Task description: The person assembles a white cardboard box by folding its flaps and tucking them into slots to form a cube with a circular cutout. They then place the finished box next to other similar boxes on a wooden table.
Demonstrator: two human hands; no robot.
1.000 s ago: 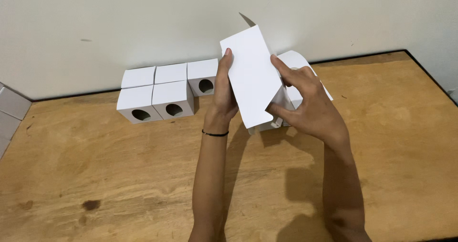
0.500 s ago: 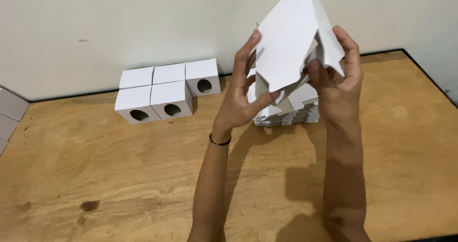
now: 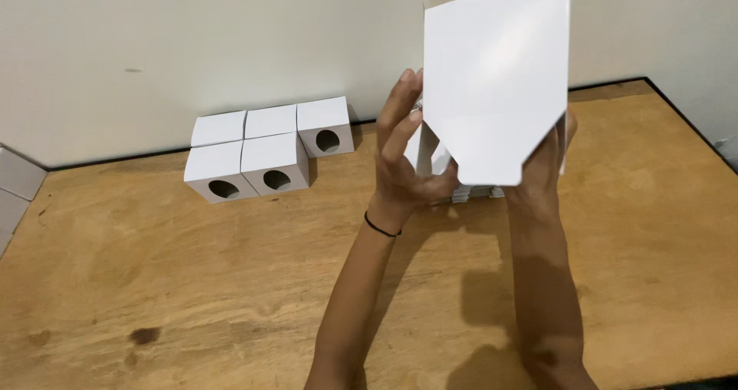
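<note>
Both hands hold a white folding carton (image 3: 496,82) up in the air, close to the camera, its broad flat panel facing me. My left hand (image 3: 401,156) grips the carton's left side, fingers up along its edge, a thin black band on the wrist. My right hand (image 3: 542,167) holds it from behind and below, mostly hidden by the panel. Under the hands, a stack of flat white carton blanks (image 3: 475,192) lies on the wooden table (image 3: 192,282), partly hidden.
Several assembled white cube boxes (image 3: 265,148) with round holes in their fronts stand in two rows at the back left, against the pale wall (image 3: 192,44). The table's right edge runs near a dark gap at far right.
The carton has been lifted higher and turned, so its broad panel now faces me. Both hands rose with it above the stack of blanks.
</note>
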